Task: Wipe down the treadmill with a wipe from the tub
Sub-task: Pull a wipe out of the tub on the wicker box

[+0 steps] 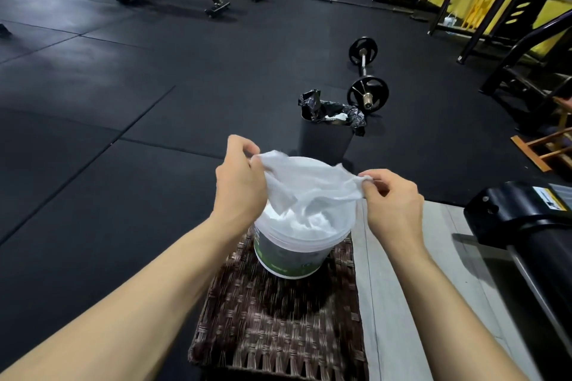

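**Wipe drawn, treadmill not yet touched**

Both hands hold one wipe (305,184) spread above the open tub (291,244), which sits on a woven surface (278,328). The left hand (240,178) pinches its left corner, the right hand (391,204) its right. In my judgement the drawing step is ending; next, carry it right to the treadmill (526,226).

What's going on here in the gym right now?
A person is holding a white wipe stretched between both hands above an open tub. The left hand pinches one corner, the right hand the other. The tub sits on a woven stool; the treadmill at right is not yet wiped.
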A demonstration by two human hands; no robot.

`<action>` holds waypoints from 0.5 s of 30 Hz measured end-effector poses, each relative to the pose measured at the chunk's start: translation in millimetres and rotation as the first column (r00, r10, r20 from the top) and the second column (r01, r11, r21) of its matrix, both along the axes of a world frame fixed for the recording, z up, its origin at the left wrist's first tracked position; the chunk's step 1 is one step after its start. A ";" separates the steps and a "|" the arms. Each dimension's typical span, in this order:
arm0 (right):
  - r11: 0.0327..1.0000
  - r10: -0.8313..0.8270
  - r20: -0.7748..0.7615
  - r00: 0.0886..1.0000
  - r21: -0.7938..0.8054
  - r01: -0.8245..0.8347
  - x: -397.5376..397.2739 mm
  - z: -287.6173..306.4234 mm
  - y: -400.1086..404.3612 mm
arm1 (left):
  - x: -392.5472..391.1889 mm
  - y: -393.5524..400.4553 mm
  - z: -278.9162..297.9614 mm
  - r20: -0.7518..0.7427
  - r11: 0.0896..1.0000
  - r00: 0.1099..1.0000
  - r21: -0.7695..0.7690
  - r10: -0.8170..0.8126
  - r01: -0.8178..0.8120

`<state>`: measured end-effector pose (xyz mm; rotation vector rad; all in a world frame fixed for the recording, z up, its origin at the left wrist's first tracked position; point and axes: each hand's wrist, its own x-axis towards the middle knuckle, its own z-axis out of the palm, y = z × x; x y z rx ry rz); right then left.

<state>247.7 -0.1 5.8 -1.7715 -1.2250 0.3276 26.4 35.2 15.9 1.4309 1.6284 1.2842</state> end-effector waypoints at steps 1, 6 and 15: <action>0.999 -0.039 0.020 0.999 0.004 0.038 3.4 0.4 0.7 | -0.7 -0.4 2.3 0.009 0.999 0.999 0.016 0.032 -0.032; 0.998 -0.066 -0.088 0.994 0.018 0.068 14.6 -2.2 8.3 | -4.4 -0.2 7.4 0.005 0.998 0.998 0.017 0.059 -0.059; 0.995 -0.073 -0.195 0.978 0.058 0.086 13.4 2.2 6.9 | -13.5 7.2 10.3 -0.114 0.998 0.992 -0.007 0.062 -0.063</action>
